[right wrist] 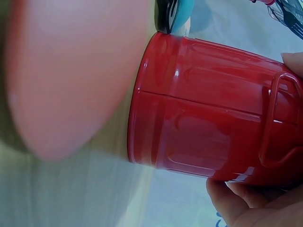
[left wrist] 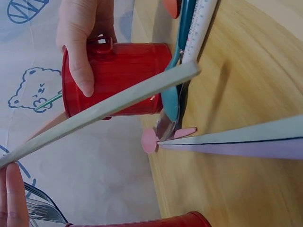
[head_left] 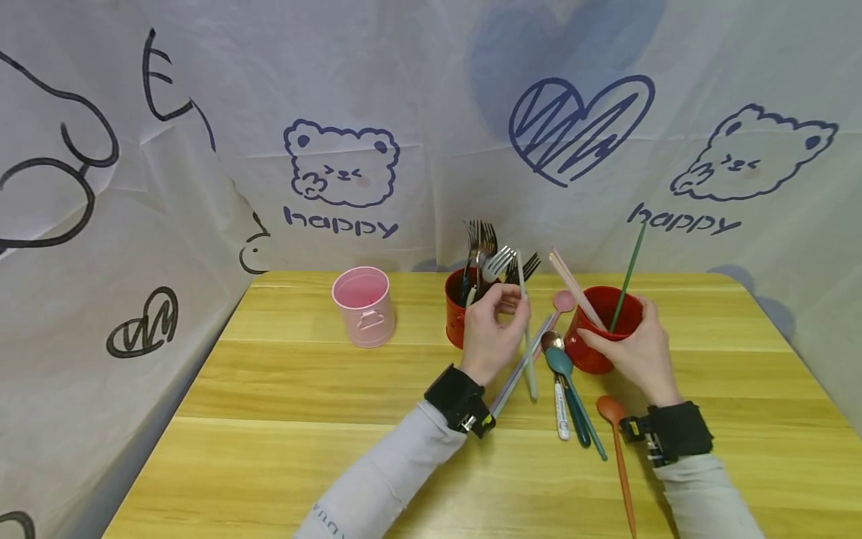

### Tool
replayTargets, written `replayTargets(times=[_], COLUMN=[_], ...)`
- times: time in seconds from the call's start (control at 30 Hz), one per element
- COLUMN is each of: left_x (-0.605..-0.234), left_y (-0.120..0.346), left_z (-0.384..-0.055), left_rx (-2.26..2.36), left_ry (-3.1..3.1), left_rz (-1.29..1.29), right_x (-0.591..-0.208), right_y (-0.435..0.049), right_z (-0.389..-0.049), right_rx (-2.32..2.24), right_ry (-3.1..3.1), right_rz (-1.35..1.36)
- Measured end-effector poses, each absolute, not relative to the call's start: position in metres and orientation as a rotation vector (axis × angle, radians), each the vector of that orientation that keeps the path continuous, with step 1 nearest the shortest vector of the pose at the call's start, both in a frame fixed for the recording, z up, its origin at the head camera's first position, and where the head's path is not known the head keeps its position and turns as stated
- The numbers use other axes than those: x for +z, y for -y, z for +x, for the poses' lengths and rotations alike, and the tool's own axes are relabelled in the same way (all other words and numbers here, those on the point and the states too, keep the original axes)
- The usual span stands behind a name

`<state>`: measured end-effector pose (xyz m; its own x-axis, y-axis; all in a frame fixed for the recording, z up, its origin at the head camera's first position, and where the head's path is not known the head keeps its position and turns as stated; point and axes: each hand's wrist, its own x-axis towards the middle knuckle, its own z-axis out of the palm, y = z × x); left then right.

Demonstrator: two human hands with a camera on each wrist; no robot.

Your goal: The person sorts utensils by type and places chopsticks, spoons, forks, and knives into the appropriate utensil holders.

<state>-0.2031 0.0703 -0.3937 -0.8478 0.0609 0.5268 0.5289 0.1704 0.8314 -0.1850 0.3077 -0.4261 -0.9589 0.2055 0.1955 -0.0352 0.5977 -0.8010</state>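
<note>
My left hand [head_left: 494,326] pinches a pale green chopstick [head_left: 530,367] near its upper end, with the stick hanging down between the two red buckets. With my right hand [head_left: 643,355] I grip the right red bucket [head_left: 586,353] around its rim, thumb at the front. Inside that bucket lean a green chopstick [head_left: 629,269] and some pale pink chopsticks [head_left: 572,284]. The left wrist view shows the held chopstick [left wrist: 109,111] crossing in front of the bucket [left wrist: 128,66]. A purple and a pale chopstick [head_left: 515,382] lie on the table below my left hand.
Behind my left hand stands another red bucket [head_left: 454,322] filled with several forks [head_left: 481,239]. A pink bucket [head_left: 367,318] is farther left. A pink spoon [head_left: 564,302], a teal spoon [head_left: 560,362], a white printed handle [head_left: 562,412] and an orange spoon [head_left: 610,409] lie near the right bucket.
</note>
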Motion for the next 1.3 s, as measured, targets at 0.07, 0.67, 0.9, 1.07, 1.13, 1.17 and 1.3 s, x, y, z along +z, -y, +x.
replayTargets(times=[0.07, 0.67, 0.9, 1.07, 1.13, 1.17, 1.3], left_x=[-0.392, -0.362, -0.351, -0.347, -0.347, -0.346, -0.347], left_y=[-0.071, -0.077, -0.083, -0.09, -0.093, -0.095, -0.099], left_z=[-0.203, -0.204, -0.205, -0.205, -0.206, -0.206, -0.206], left_rx=[-1.733, -1.891, -1.927, -1.934, -1.941, -1.94, -1.924], left_ry=[2.059, 1.784, 1.722, 1.688, 1.676, 1.672, 1.685], left_rz=[-0.555, -0.628, -0.645, -0.662, -0.669, -0.67, -0.667], right_x=[-0.426, -0.427, -0.426, -0.427, -0.427, -0.427, -0.426], right_y=[-0.308, -0.308, -0.307, -0.307, -0.306, -0.306, -0.306], right_z=[-0.185, -0.184, -0.184, -0.185, -0.185, -0.185, -0.185], right_rx=[1.3, 1.297, 1.298, 1.298, 1.296, 1.292, 1.281], right_ry=[2.557, 2.567, 2.563, 2.567, 2.565, 2.565, 2.563], right_rz=[-0.141, -0.153, -0.153, -0.149, -0.149, -0.15, -0.154])
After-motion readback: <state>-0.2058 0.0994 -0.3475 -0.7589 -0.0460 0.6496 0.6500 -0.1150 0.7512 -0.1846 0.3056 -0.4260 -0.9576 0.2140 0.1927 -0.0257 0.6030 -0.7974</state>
